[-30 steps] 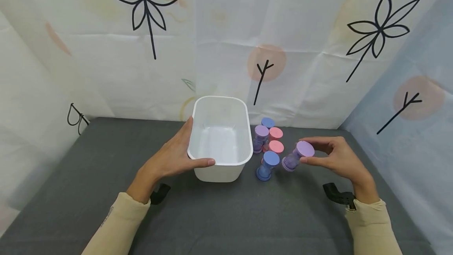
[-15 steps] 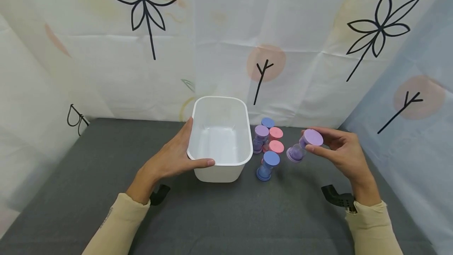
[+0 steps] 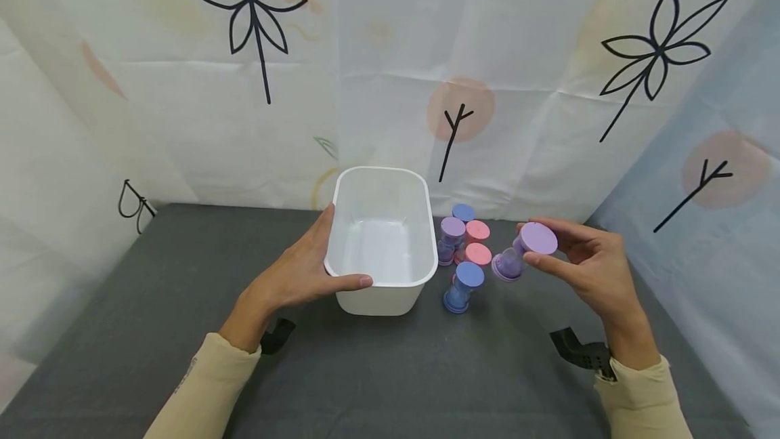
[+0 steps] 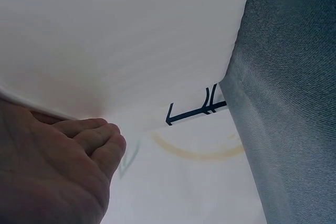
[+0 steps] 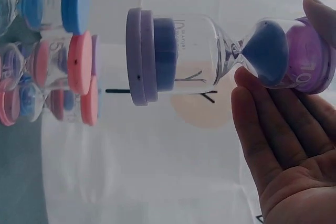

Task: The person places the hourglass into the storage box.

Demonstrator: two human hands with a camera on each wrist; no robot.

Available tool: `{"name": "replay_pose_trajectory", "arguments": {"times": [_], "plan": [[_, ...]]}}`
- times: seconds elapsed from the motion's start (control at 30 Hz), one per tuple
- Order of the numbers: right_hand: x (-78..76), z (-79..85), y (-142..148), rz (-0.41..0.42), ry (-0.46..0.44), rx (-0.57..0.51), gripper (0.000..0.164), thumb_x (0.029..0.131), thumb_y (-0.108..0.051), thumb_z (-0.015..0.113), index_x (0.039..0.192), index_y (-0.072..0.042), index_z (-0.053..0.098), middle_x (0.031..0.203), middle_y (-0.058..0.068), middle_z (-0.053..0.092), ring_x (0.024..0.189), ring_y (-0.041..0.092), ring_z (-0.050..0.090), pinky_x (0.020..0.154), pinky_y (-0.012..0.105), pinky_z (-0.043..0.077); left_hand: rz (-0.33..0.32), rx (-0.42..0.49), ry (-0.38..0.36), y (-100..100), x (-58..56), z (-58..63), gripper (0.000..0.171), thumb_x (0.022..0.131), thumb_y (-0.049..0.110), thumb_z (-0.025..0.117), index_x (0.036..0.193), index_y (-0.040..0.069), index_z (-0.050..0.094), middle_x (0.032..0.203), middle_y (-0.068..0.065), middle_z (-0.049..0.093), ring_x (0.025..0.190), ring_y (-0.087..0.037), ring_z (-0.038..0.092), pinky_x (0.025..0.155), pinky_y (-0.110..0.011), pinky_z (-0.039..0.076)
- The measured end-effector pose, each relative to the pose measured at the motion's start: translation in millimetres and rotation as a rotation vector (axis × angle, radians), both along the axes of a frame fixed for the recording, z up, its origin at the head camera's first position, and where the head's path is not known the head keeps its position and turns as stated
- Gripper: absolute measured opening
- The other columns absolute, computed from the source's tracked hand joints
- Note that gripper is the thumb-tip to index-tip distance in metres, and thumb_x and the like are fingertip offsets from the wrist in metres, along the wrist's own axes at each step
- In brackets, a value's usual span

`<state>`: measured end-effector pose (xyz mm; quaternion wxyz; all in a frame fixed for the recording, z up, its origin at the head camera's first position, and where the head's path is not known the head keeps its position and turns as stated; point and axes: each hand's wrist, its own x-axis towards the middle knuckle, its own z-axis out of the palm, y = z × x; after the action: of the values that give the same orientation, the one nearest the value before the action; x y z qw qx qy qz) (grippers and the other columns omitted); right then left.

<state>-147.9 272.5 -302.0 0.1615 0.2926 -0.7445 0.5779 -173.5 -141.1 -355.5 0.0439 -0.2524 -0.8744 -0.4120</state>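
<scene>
My right hand (image 3: 590, 259) pinches a purple sand timer (image 3: 539, 238) by its upper end, thumb on one side and fingers on the other. In the right wrist view this sand timer (image 5: 186, 53) has purple caps, clear glass and sand in both bulbs. My left hand (image 3: 298, 266) holds the near left corner of a white plastic bin (image 3: 380, 300), its thumb lying over the front rim. The left wrist view shows that hand's fingers (image 4: 100, 140) against the bin's outer wall (image 4: 131, 35). Inside, the bin shows only its bare white floor.
Between bin and right hand, several sand timers stand close together: a front blue sand timer (image 3: 466, 286), pink ones (image 3: 478, 254), a purple one (image 3: 452, 229) and another blue one behind (image 3: 463, 212). The grey cloth-covered table (image 3: 390, 371) meets a printed white curtain (image 3: 390, 87).
My right hand has lifted the purple sand timer up and slightly right, away from the group; over the last half second it barely moves. My left hand stays on the bin.
</scene>
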Motion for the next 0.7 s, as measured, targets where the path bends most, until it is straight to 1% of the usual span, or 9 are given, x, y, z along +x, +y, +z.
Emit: {"name": "replay_pose_trajectory", "arguments": {"times": [0.1, 0.2, 0.33, 0.43, 0.47, 0.57, 0.7], "plan": [[2.7, 2.6, -2.6, 0.006, 0.002, -0.002, 0.047, 0.074, 0.026, 0.075, 0.119, 0.017, 0.065, 0.109, 0.007, 0.075, 0.096, 0.016, 0.069, 0.082, 0.019, 0.054, 0.005, 0.002, -0.003, 1.0, 0.4, -0.6, 0.125, 0.071, 0.066, 0.083, 0.163, 0.028, 0.007, 0.140, 0.010, 0.040, 0.113, -0.013, 0.052, 0.088, -0.042, 0.050], [3.9, 6.4, -6.8, -0.001, -0.002, -0.005, 0.047, 0.074, 0.025, 0.075, 0.119, 0.017, 0.065, 0.108, 0.007, 0.075, 0.094, 0.016, 0.070, 0.080, 0.019, 0.054, 0.027, -0.010, -0.006, 1.0, 1.3, -1.3, 0.125, 0.071, 0.068, 0.082, 0.163, 0.028, 0.007, 0.140, 0.010, 0.040, 0.112, -0.014, 0.052, 0.087, -0.042, 0.049], [1.0, 15.6, -16.4, -0.015, 0.013, 0.003, 0.047, 0.074, 0.023, 0.076, 0.119, 0.015, 0.067, 0.106, 0.007, 0.075, 0.094, 0.016, 0.070, 0.080, 0.019, 0.054, 0.023, -0.013, -0.001, 1.0, 0.6, -0.2, 0.125, 0.071, 0.067, 0.083, 0.163, 0.029, 0.007, 0.140, 0.008, 0.040, 0.112, -0.015, 0.052, 0.086, -0.042, 0.050], [-4.0, 25.9, -26.5, 0.006, 0.011, -0.004, 0.045, 0.076, 0.021, 0.077, 0.119, 0.013, 0.068, 0.106, 0.008, 0.075, 0.092, 0.017, 0.069, 0.079, 0.020, 0.054, 0.022, -0.015, -0.003, 1.4, 0.4, 0.3, 0.126, 0.071, 0.067, 0.082, 0.163, 0.029, 0.006, 0.140, 0.008, 0.040, 0.113, -0.014, 0.052, 0.087, -0.042, 0.049], [-5.8, 29.7, -30.6, 0.007, -0.002, -0.004, 0.045, 0.076, 0.020, 0.077, 0.120, 0.012, 0.068, 0.107, 0.007, 0.075, 0.092, 0.017, 0.069, 0.078, 0.020, 0.055, 0.024, -0.016, -0.003, 1.4, 0.3, 0.2, 0.126, 0.071, 0.067, 0.082, 0.163, 0.029, 0.006, 0.140, 0.009, 0.040, 0.113, -0.014, 0.052, 0.087, -0.042, 0.049], [-13.8, 39.4, -45.1, 0.046, -0.048, -0.053, 0.043, 0.079, 0.018, 0.076, 0.121, 0.010, 0.068, 0.107, 0.009, 0.075, 0.089, 0.018, 0.070, 0.076, 0.023, 0.056, 0.029, -0.019, 0.003, 1.2, 0.3, -0.3, 0.126, 0.070, 0.068, 0.083, 0.163, 0.028, 0.007, 0.141, 0.008, 0.040, 0.113, -0.015, 0.052, 0.088, -0.043, 0.049], [-30.3, 47.4, -68.6, 0.057, -0.088, -0.087, 0.041, 0.080, 0.017, 0.076, 0.120, 0.009, 0.070, 0.106, 0.011, 0.075, 0.085, 0.020, 0.070, 0.077, 0.026, 0.057, 0.033, -0.022, 0.008, 0.9, 0.2, -1.3, 0.127, 0.070, 0.066, 0.083, 0.163, 0.028, 0.006, 0.143, 0.006, 0.039, 0.113, -0.017, 0.052, 0.088, -0.044, 0.049]]}}
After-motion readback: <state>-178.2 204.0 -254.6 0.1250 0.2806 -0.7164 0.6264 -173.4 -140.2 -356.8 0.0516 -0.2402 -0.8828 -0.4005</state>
